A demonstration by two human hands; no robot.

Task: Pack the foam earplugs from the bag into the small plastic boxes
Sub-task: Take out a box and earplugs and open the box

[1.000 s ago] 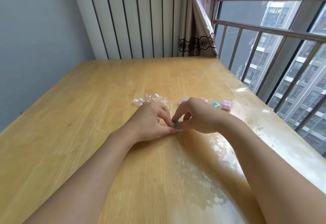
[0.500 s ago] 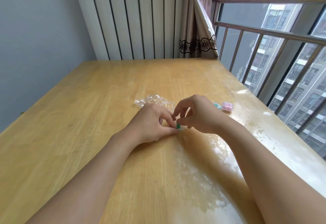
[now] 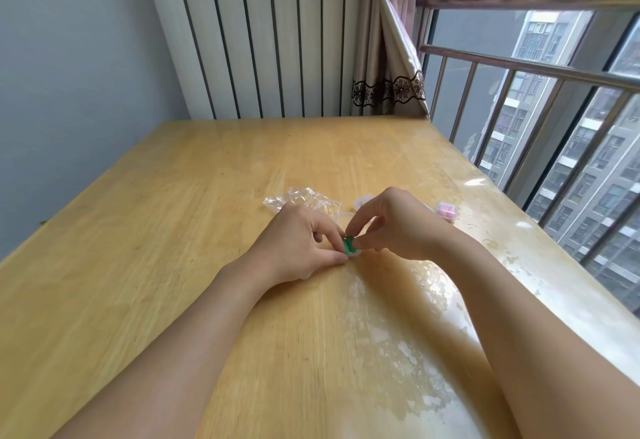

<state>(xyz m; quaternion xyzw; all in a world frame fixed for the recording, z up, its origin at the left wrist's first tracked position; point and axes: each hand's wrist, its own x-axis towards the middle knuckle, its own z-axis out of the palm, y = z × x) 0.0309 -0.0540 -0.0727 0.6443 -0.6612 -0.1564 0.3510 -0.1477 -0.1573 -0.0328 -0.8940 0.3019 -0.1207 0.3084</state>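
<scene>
Pinning a tiny clear box to the table looks like the job of the left hand, so it's kept from skidding while a green earplug is pinched and pushed in by the right hand. Both hands are brought together, fingertips nearly touching (fiddly stuff). The bag is left just behind, a pink box parked aside, probably done.

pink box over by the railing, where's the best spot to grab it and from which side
Pinch the pink box across its two short side walls, coming straight down from above. It lies flat and alone on the table, just past the right hand, so its top and sides look free; its low, flat shape probably suits a fingertip pinch.
</scene>
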